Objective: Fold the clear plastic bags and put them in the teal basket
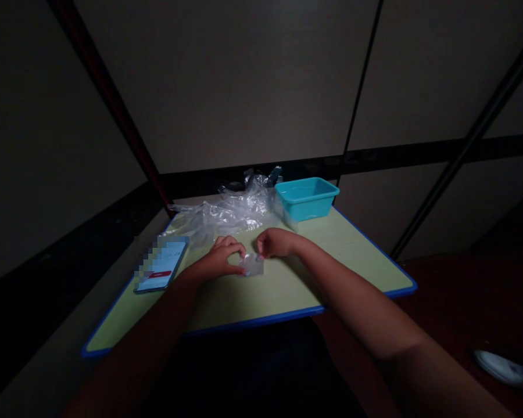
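A small, square, clear plastic piece [253, 266], perhaps a little bag, lies at the middle of the table between my two hands. My left hand [220, 259] curves around its left side, with the thumb and forefinger tips on the plastic. At its upper right corner, my right hand [275, 242] is closed in a pinch, fingertips against the edge. Whether anything is inside the plastic is too dim to tell.
Crumpled clear plastic wrapping [233, 212] spreads over the back left of the table [287, 293]. A turquoise bin [311, 207] stands at the back right, partly behind plastic. A lit phone or tablet [163, 264] lies at left. Panelled walls rise behind; a shoe [505, 368] shows at lower right.
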### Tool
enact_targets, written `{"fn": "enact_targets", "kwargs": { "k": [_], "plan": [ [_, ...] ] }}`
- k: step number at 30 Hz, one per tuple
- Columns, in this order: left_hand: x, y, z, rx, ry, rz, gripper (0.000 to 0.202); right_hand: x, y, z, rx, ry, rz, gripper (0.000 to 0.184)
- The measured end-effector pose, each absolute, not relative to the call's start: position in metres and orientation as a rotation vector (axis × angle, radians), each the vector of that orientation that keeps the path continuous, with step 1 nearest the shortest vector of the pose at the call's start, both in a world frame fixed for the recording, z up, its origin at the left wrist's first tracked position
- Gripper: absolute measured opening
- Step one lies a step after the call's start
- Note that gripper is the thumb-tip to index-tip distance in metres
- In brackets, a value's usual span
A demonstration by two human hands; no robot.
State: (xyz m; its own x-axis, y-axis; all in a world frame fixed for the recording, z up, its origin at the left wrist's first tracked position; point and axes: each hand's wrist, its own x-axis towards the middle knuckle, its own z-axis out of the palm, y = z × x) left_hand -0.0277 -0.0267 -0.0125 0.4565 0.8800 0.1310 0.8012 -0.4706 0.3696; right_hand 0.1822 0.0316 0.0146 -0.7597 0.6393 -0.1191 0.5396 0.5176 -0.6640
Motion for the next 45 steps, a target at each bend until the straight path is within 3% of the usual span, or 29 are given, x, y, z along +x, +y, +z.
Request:
{"fn": "enact_targets", "kwargs": {
  "k": [3,16,27,32,38,41,45],
  "plan": [
    [-0.027,-0.028,-0.012,2.432,1.452,0.453,0.04,0.182,0.027,0.018,-1.013,-2.813,0.842,0.012],
    [-0.027,-0.029,-0.012,2.42,1.459,0.441,0.04,0.181,0.018,0.027,-1.214,-2.975,0.419,0.042],
    [-0.027,-0.03,-0.012,2.417,1.486,0.385,0.055,0.183,0.017,0.03,-1.184,-2.987,0.454,0.044],
    [-0.03,-0.031,-0.014,2.444,1.558,0.3,0.059,0.184,-0.002,0.036,-1.007,-2.831,0.257,0.045],
    [-0.03,-0.032,-0.013,2.4,1.64,0.106,0.059,0.181,-0.028,0.033,-0.654,-3.001,0.539,0.07],
    [-0.029,-0.032,-0.013,2.377,1.664,0.063,0.066,0.177,-0.034,0.024,-0.745,-3.107,0.581,0.084],
    [-0.028,-0.033,-0.012,2.36,1.701,0.039,0.073,0.169,-0.034,0.014,-0.887,-3.144,0.543,0.083]
  ]
}}
